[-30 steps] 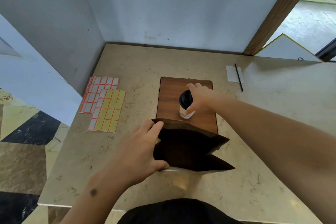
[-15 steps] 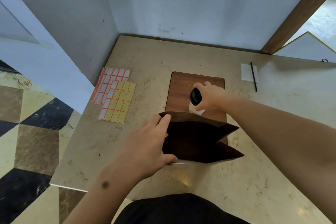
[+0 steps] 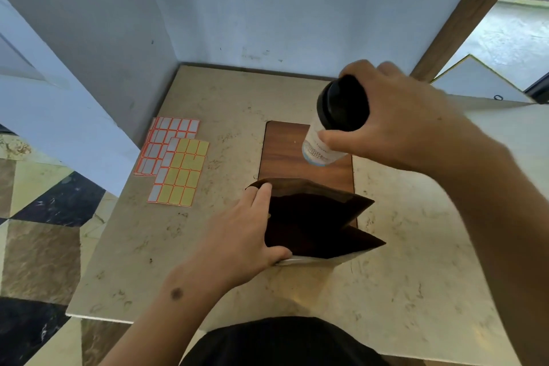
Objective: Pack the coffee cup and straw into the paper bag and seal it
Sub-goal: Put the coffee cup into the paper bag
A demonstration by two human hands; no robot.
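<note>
Head view: right hand [image 3: 395, 125] grip around coffee cup [image 3: 332, 125]; left hand [image 3: 243, 235] grip on paper bag [image 3: 320, 226] rim

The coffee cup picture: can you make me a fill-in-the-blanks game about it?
1. The right hand holds the coffee cup, which has a ____ lid.
2. The left hand keeps the paper bag ____ at the top.
3. The sticker sheets lie on the ____ side of the wooden board.
4. The cup is ____ the board, not resting on it.

Missing words: black; open; left; above
</note>
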